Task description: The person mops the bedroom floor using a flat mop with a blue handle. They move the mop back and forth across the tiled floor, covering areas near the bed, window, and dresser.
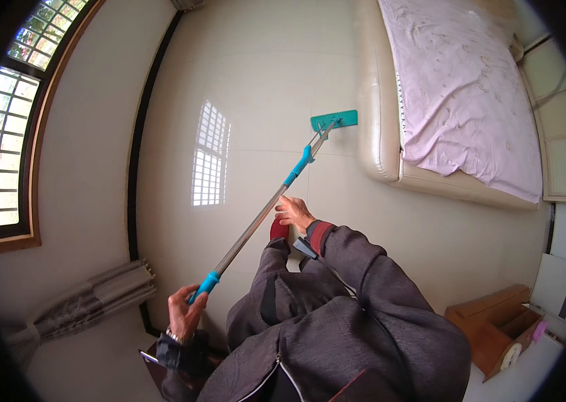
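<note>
A flat mop lies slanted across the view, with a turquoise head (344, 119) flat on the floor beside the bed and a long metal pole (251, 230). My left hand (184, 313), with a metal watch at the wrist, is closed round the blue grip (206, 287) at the pole's near end. Farther up, my right hand (294, 214) is beside the pole, its fingers loosely bent and apart. The pole runs unbroken past its fingertips; whether they touch it is hard to see. A blue clamp (302, 165) sits on the pole nearer the head.
To the right stands a bed with a beige padded frame (380, 127) and a pink sheet (464, 100). A barred window (2, 147) and a tied grey curtain (95, 295) line the left wall. A brown box (490, 321) rests at the lower right. My red shoe (279, 231) shows below the pole.
</note>
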A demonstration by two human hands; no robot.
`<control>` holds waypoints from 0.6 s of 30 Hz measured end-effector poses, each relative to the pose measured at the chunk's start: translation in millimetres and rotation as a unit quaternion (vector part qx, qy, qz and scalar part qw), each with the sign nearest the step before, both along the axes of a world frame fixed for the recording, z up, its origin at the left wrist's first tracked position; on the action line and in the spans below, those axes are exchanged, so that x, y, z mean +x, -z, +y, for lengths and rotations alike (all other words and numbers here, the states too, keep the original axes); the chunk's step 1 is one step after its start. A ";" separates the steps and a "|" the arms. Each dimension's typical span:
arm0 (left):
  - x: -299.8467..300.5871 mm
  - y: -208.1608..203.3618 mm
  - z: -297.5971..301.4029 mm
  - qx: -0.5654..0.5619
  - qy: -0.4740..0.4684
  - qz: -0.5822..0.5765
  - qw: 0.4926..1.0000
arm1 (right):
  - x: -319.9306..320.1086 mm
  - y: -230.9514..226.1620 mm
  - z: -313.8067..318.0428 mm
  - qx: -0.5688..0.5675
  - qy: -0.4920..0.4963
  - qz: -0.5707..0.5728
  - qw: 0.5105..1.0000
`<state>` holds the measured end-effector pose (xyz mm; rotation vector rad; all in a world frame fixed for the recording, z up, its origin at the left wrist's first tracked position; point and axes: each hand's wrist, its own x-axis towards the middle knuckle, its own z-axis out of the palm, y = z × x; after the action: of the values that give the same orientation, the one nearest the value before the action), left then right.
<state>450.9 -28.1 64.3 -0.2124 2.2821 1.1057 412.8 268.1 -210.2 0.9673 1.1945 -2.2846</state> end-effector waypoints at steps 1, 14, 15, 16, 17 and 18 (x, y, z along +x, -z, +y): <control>-7.3 8.8 7.5 -0.007 0.022 0.019 1.000 | 9.0 -2.7 7.9 -0.010 -0.006 -0.005 1.000; -44.9 127.7 128.5 0.300 -0.033 -0.448 0.842 | 227.1 19.3 50.4 -0.039 0.074 -0.159 0.984; -37.2 131.5 132.0 0.301 -0.025 -0.433 0.850 | 233.1 20.5 54.3 -0.037 0.103 -0.151 0.983; -29.0 133.4 132.6 0.289 -0.025 -0.419 0.860 | 237.8 20.6 55.6 -0.023 0.142 -0.175 0.974; -24.6 132.6 126.4 0.290 -0.035 -0.414 0.862 | 238.7 21.3 60.1 0.036 0.133 -0.170 0.976; -23.0 128.7 115.2 0.294 -0.043 -0.409 0.863 | 241.4 19.9 60.8 0.073 0.111 -0.168 0.977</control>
<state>428.0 87.1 -64.5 -0.4362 1.1411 1.3622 654.2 328.9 -230.0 1.5409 1.1673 -2.0963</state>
